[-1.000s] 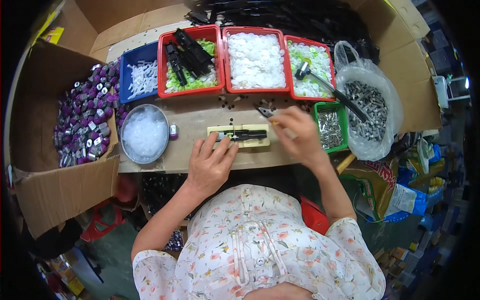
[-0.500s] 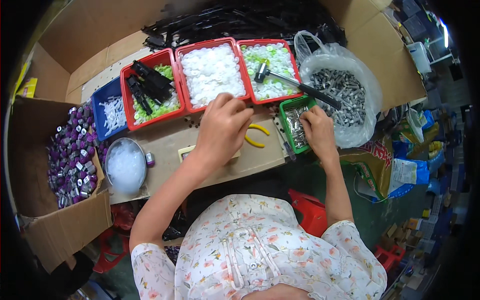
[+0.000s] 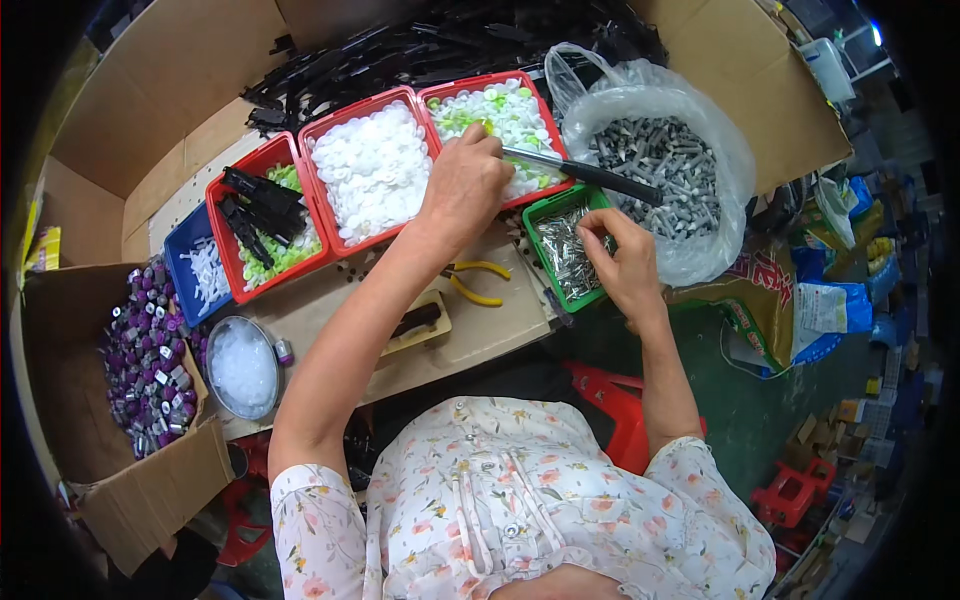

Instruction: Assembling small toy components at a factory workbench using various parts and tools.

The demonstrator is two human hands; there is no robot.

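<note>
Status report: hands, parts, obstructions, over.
Left hand over red tray of white-green discs, hiding one end of hammer; grip unclear. Right hand at green tray of metal pins. Left forearm partly hides cream fixture.

Left fingers [image 3: 488,148] now at hammer [image 3: 600,179]

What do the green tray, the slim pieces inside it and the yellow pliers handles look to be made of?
Green tray: probably plastic, smooth, with an evenly coloured, moulded-looking rim. Slim pieces: likely shiny metal, given their silvery glints. Yellow handles: plastic or rubber, smooth and uniformly coloured; can't tell which.
</note>
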